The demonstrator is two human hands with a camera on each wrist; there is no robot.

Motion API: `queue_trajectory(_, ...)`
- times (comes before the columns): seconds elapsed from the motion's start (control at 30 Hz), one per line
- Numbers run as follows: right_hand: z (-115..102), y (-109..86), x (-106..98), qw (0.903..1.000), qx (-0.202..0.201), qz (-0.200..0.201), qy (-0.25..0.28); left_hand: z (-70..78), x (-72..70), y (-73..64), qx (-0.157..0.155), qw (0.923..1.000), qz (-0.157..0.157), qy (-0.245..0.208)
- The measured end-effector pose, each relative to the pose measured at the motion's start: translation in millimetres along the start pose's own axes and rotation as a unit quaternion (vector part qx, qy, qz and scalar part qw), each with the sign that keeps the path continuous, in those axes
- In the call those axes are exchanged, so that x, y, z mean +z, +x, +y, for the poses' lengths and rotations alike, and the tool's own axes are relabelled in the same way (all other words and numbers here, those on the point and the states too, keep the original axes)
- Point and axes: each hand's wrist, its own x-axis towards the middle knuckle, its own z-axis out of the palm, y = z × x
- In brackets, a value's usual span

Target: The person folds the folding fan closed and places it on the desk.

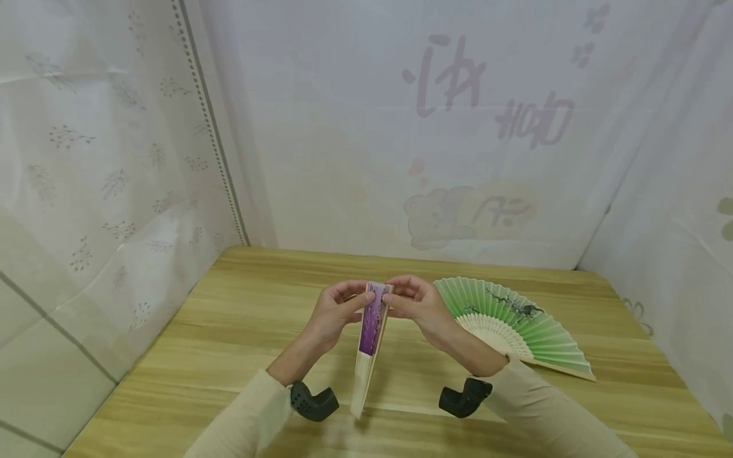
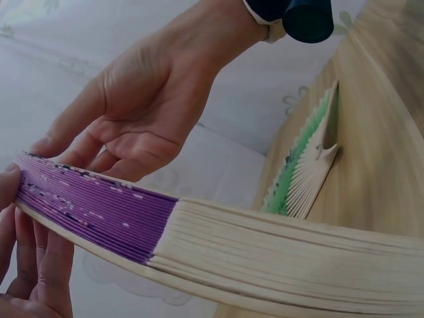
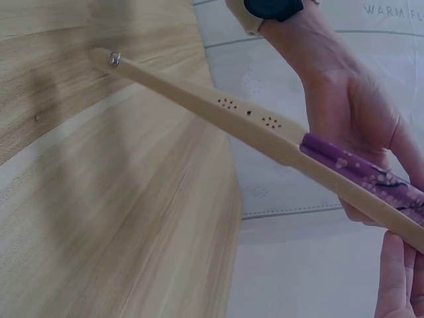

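A folding fan (image 1: 372, 324) with purple, blossom-printed pleats and pale wooden ribs is folded into a narrow stack. Its pleated end points away from me; the riveted end (image 3: 114, 59) points back toward me, low over the table. My left hand (image 1: 332, 316) pinches the left side of the pleated end, thumb on the near face. On the opposite side my right hand (image 1: 422, 306) pinches the same end between thumb and fingers. In the left wrist view the purple pleats (image 2: 99, 205) lie packed in layers. Several fingertips are hidden behind the fan.
A green folding fan (image 1: 550, 337) with a dark branch print lies spread on the wooden table (image 1: 246, 356), right of my right hand. Pale printed sheets (image 1: 321, 159) hang behind the table and at both sides. A dark device (image 1: 314, 402) sits on each wrist.
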Motion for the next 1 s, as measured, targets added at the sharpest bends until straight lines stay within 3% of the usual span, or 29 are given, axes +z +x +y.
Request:
queue_trajectory(0.63, 2, 1.0, 5, 0.9997, 0.005, 0.02, -0.015, -4.3, 1.2, 3.6, -0.019, 0.9986, 0.05, 0.006)
queue_trajectory(1.0, 12, 14.2, 10, 0.9993, 0.023, 0.02, -0.02, -7.2, -9.8, 8.6, -0.033, 0.9956, 0.073, 0.047)
